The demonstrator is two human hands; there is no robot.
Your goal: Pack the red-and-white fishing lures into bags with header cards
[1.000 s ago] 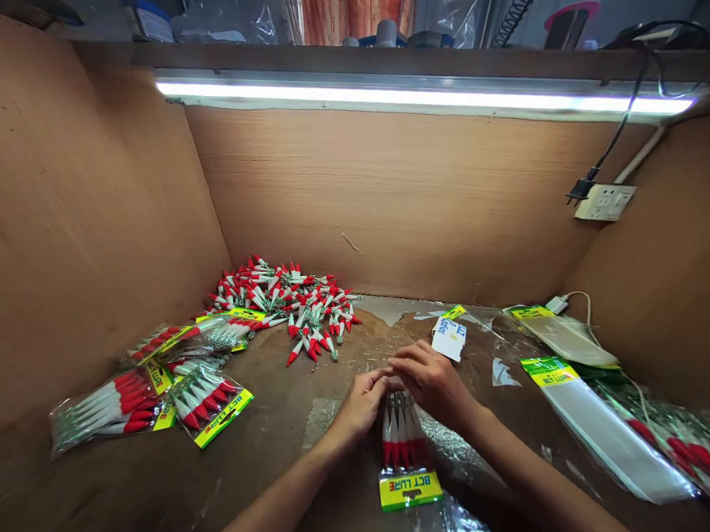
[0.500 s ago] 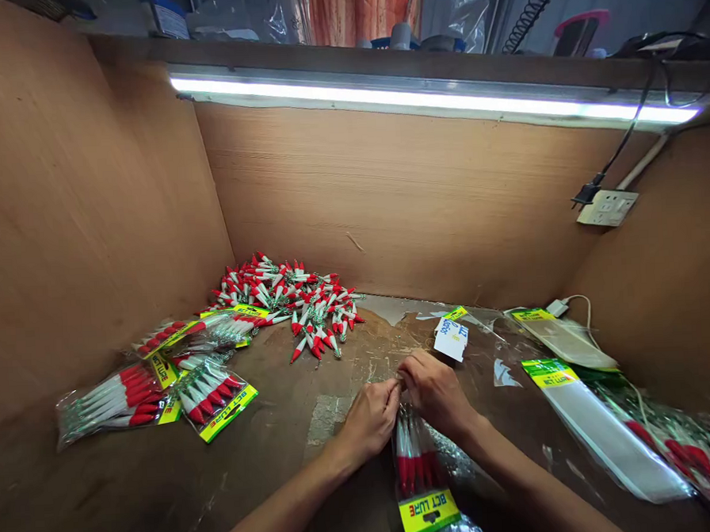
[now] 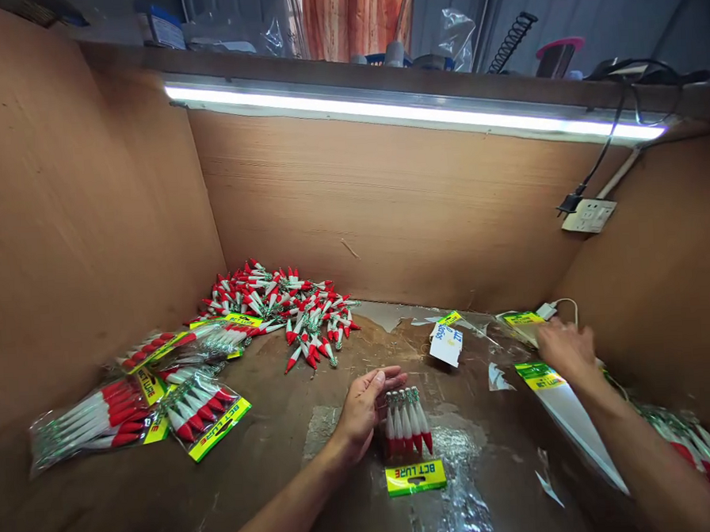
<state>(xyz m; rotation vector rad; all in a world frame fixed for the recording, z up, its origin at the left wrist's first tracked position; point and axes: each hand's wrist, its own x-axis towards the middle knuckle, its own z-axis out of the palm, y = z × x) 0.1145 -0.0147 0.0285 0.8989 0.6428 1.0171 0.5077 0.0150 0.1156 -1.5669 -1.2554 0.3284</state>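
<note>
One near bag (image 3: 416, 479) held five lures (image 3: 407, 428); the left hand (image 3: 361, 408) spread loosely beside it. The right hand (image 3: 567, 348), far right: couldn't tell its grip.

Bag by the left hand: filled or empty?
Filled: the bag shows a row of red-and-white lures through its clear film.

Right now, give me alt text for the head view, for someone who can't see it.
A person's left hand is at a bag of red-and-white lures on a brown table, while the right hand is over a flat bag on the right. Loose lures lie piled at the back left, filled bags nearer; a tube light glows above.
</note>
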